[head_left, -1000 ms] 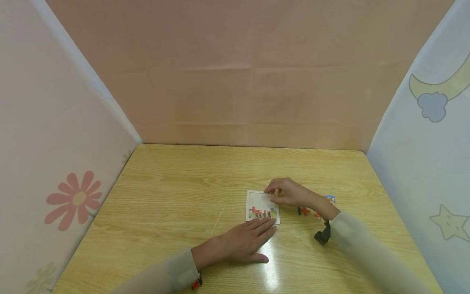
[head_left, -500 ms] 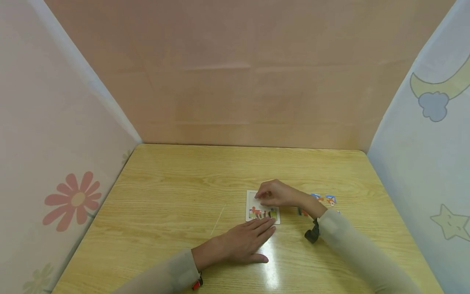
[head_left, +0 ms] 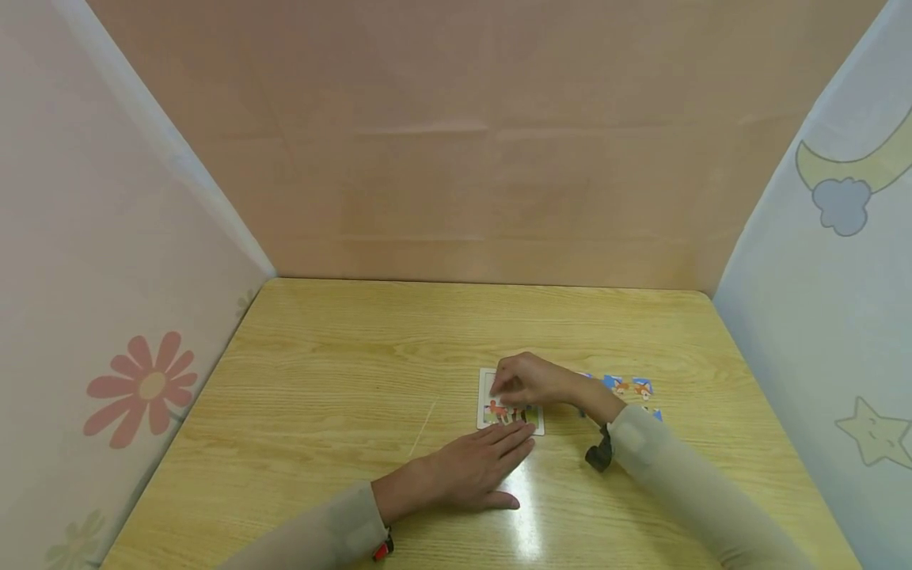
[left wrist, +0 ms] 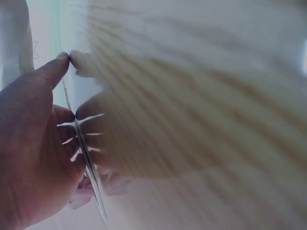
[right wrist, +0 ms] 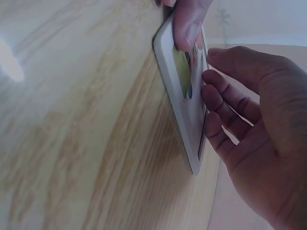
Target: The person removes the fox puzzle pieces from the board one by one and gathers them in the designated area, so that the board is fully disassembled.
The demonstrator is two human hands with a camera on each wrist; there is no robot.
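My left hand (head_left: 479, 465) lies flat with straight fingers, its fingertips resting on the near edge of a small white puzzle tray (head_left: 485, 380). Colourful jigsaw pieces (head_left: 497, 413) fill the near part of the tray. Bent fingers of my right hand (head_left: 533, 380) reach down over the tray's left-middle part. In the right wrist view, the right fingertips (right wrist: 211, 93) meet the tray's face, with the thumb tip a little apart from them. Whether a piece sits under or between them is hidden. The left wrist view shows the left palm (left wrist: 33, 143) beside the tray's thin edge.
Several loose jigsaw pieces (head_left: 643, 387), some with blue and orange fox pictures, lie right of the tray, partly behind the right forearm. The wooden table (head_left: 342, 356) meets a tan back wall (head_left: 456, 198), with printed cloth sides left and right.
My right hand has moved left and slightly toward me over the tray, its fingers coming closer together. More loose pieces show past the right forearm. The left hand has stayed in place.
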